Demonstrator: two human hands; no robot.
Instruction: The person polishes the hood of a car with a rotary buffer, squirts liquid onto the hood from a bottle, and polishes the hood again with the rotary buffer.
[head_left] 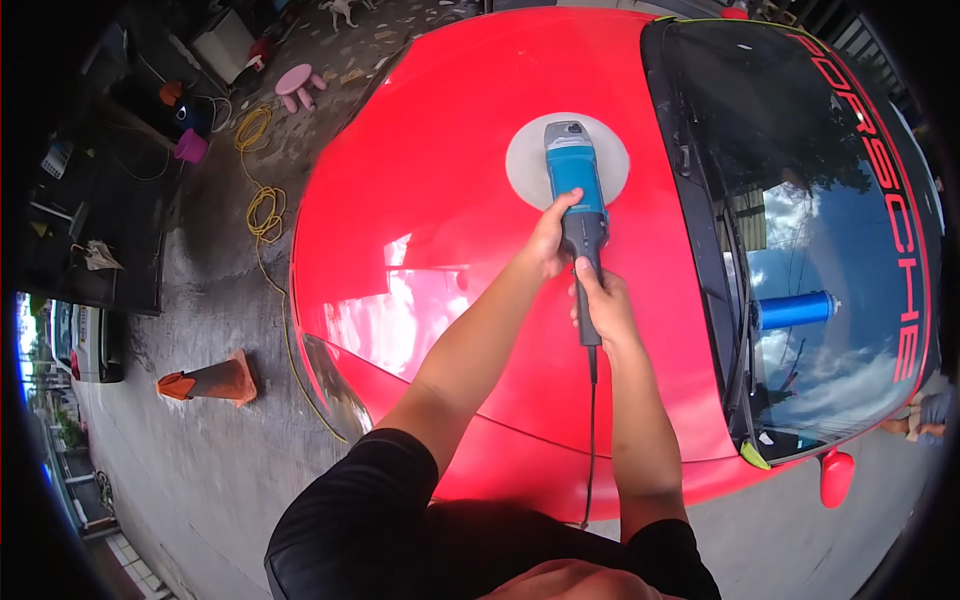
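Observation:
A teal and black polisher [574, 180] with a wide white pad [522, 165] lies against the red car hood [450, 130]. My left hand [553, 235] wraps around the polisher's body, thumb over its teal casing. Closer to me, my right hand [606, 305] is closed around the black rear handle. From that handle's end a black cord [592, 430] runs down over the hood toward my body. The pad's underside is hidden against the paint.
On the windshield [800, 220] rests a blue cylinder [797, 310]. Left of the car, a yellow hose or cord [265, 210] coils on the ground near an orange traffic cone [215, 380] and a pink stool [298, 85]. A red side mirror [836, 478] sticks out at lower right.

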